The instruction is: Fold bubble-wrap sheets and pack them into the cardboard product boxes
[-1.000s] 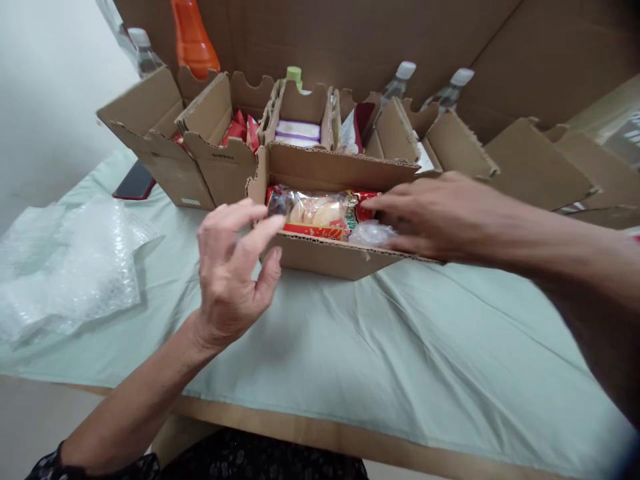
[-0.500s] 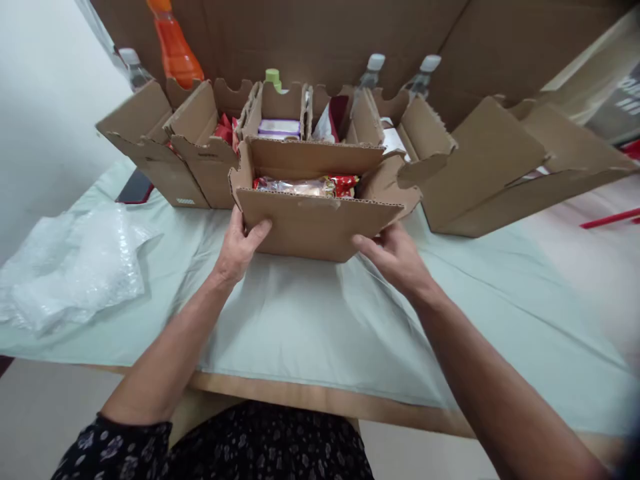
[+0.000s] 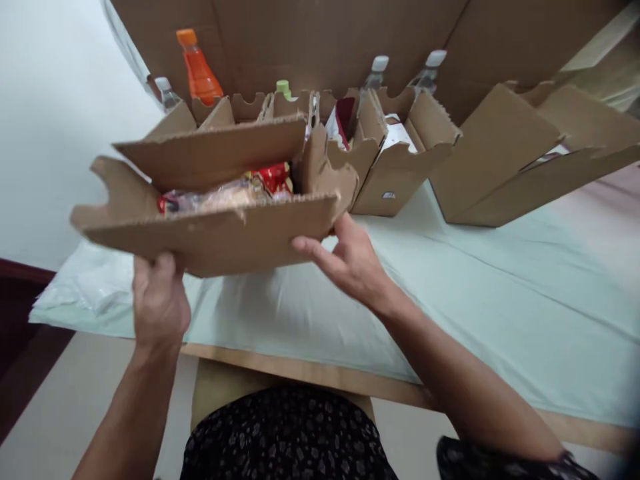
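1. Shifted left and turned since half a second ago, the open cardboard box [image 3: 240, 241] now sits at a slant, seemingly lifted above the left part of the desk [image 3: 480, 327]; both hands have gone left with it.
2. Inside it lie a clear-wrapped snack [image 3: 227, 197] and, at its right end, a red packet [image 3: 274, 177], both partly hidden by the front wall.
3. Grasping the lower right corner, the right hand [image 3: 353, 261] has its thumb against the front wall; its other fingers are mostly hidden behind.
4. At the lower left edge, the left hand [image 3: 161, 300] grips and supports the box from below; its fingers are blurred, their tips partly hidden.
5. Bubble wrap [image 3: 95, 280] lies beyond the left hand, on the pale green cloth covering the desk.
6. Behind the held box stands a row of open boxes [image 3: 413, 175], partly covered by it.
7. Farther back, an orange bottle [image 3: 200, 77] and white-capped bottles [image 3: 427, 75] rise before a large cardboard panel [image 3: 330, 37].
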`<state>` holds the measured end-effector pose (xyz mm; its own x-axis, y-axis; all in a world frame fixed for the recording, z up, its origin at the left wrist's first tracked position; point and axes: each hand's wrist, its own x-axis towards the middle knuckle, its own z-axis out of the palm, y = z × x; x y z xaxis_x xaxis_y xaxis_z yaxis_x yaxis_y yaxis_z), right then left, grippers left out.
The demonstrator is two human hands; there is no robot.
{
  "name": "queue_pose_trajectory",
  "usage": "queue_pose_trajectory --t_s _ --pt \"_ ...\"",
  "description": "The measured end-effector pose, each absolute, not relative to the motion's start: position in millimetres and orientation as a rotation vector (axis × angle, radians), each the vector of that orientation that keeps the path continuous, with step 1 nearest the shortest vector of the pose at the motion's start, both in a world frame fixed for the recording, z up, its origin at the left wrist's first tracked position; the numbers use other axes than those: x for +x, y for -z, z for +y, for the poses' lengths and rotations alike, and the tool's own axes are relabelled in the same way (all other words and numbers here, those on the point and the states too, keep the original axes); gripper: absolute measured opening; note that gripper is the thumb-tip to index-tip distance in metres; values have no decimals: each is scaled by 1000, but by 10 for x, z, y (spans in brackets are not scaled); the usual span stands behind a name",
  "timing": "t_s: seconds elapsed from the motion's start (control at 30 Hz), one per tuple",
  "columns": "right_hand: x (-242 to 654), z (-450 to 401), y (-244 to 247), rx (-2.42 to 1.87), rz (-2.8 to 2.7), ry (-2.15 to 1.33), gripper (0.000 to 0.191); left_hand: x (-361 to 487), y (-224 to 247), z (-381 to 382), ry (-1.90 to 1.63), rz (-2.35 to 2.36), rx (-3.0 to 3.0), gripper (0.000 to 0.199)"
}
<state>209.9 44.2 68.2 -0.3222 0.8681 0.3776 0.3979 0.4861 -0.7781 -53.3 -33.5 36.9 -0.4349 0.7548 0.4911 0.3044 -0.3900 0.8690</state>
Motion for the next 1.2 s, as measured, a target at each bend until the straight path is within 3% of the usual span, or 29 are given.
queue_pose_trajectory --t_s 0.13,0.3,0.43,0.67,0.93,1.07,1.2 --pt "2356 554 -549 -1112 -1786 -679 58 -263 -350 -53 -1837 1494 1543 56" --pt "3068 -229 -173 -1327 -1641 -480 41 203 -1 -635 -1519 1319 1578 60" --pt "2842 -428 -239 -1273 -1720 -518 37 -5 -42 -767 -1609 1322 1521 56" --pt "2602 36 -583 -1229 -1573 -457 46 -121 -441 -203 -1651 1320 1772 60" --pt "2999 -519 63 -1309 -1672 -261 51 -99 73 444 -1441 1048 1513 76" --pt "3248 -672 278 -1350 -1665 -338 65 -220 252 184 -1395 1349 1302 80" --pt "3429 -282 310 -1361 -1603 -637 80 -29 306 -384 -1294 1510 1260 68"
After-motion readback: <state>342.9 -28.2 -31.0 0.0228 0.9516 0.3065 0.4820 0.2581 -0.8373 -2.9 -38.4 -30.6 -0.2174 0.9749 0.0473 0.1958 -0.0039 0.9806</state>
